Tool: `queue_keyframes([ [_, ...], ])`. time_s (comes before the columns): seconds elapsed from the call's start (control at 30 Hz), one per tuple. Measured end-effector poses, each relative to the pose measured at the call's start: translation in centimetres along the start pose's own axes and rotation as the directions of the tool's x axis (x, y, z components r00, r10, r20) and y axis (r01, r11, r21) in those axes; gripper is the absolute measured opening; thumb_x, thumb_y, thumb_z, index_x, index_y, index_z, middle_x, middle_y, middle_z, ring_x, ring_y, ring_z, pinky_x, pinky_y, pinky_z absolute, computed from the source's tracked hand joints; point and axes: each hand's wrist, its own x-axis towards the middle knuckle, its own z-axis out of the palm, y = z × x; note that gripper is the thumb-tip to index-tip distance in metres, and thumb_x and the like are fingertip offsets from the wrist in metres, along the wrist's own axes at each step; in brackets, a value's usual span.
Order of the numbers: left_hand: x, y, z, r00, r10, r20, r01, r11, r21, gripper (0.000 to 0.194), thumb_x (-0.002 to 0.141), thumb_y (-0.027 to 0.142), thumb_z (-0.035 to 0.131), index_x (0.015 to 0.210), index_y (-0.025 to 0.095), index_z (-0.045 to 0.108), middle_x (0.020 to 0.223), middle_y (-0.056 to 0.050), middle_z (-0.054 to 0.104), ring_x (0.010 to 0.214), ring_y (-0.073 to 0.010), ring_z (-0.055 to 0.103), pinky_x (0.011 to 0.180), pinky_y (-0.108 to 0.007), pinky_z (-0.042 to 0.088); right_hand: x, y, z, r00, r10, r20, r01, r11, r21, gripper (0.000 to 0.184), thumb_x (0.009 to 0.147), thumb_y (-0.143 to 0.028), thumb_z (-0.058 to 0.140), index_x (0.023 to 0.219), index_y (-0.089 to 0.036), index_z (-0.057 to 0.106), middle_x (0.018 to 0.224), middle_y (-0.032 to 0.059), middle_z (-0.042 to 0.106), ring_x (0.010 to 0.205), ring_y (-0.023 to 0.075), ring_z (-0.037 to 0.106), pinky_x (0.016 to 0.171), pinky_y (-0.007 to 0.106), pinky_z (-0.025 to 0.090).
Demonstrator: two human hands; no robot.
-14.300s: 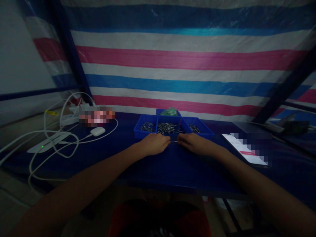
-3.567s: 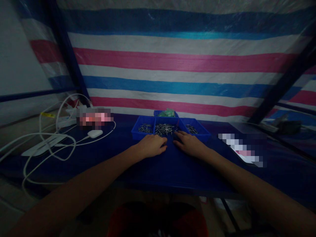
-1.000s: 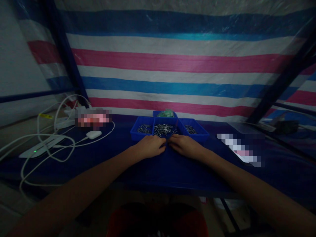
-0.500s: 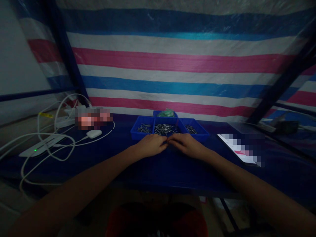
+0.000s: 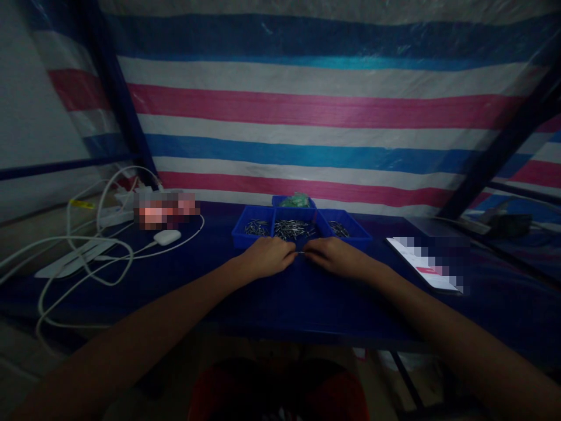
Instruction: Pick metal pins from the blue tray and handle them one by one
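Observation:
My left hand (image 5: 268,257) and my right hand (image 5: 338,257) rest on the dark blue table (image 5: 280,298), fingertips facing each other. Both are closed in a pinch on a thin metal pin (image 5: 300,252) that spans the small gap between them. Just behind the hands stand three joined blue bins: the left bin (image 5: 253,229), the middle bin (image 5: 293,229) and the right bin (image 5: 346,230), each holding several small metal pins. A fourth blue bin (image 5: 296,202) with something green in it sits behind the middle one.
White cables (image 5: 87,257), a flat white device (image 5: 70,262) and a small white case (image 5: 167,237) lie at the left. A phone (image 5: 427,266) lies at the right. A striped tarp (image 5: 307,111) hangs behind the table.
The hands, touching at the fingertips half a second ago, have drawn slightly apart, and a thin pin now shows between them. 3.6 s ago my right hand reached toward the bins.

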Motion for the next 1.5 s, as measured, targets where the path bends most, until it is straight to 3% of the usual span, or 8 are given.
queue_keyframes([
  [0.47, -0.02, 0.16, -0.08, 1.0, -0.007, 0.004, 0.007, 1.0, 0.007, 0.032, 0.086, 0.033, 0.028, 0.084, 0.017, 0.056, 0.074, -0.006, 0.061, 0.066, -0.0176, 0.057, 0.056, -0.027, 0.04, -0.08, 0.83, 0.26, 0.997, 0.071, 0.014, -0.069, 0.993, -0.095, 0.015, 0.083, -0.021, 0.039, 0.083, -0.016, 0.053, 0.079, 0.0057, 0.061, 0.071, 0.0142, 0.055, 0.063, 0.024, 0.035],
  [0.9, 0.0, -0.08, 0.05, 1.0, 0.004, 0.024, -0.004, 1.0, -0.022, 0.024, 0.081, 0.03, 0.035, 0.083, 0.019, 0.056, 0.073, -0.004, 0.061, 0.064, -0.0166, 0.056, 0.052, -0.026, 0.037, -0.17, 0.54, -0.03, 0.991, 0.132, 0.037, -0.13, 0.99, -0.051, 0.009, 0.079, -0.021, 0.045, 0.083, -0.016, 0.052, 0.072, 0.0037, 0.059, 0.063, 0.0129, 0.053, 0.056, 0.023, 0.032],
  [1.5, 0.04, -0.15, 0.09, 0.999, -0.001, 0.036, 0.001, 1.0, -0.006, 0.019, 0.078, 0.028, 0.04, 0.081, 0.019, 0.056, 0.071, -0.003, 0.06, 0.064, -0.0171, 0.056, 0.05, -0.025, 0.036, -0.31, 0.25, -0.32, 0.998, 0.033, 0.047, -0.032, 0.999, -0.025, 0.009, 0.081, -0.021, 0.043, 0.082, -0.017, 0.051, 0.076, 0.0043, 0.059, 0.066, 0.0132, 0.053, 0.059, 0.024, 0.035],
])
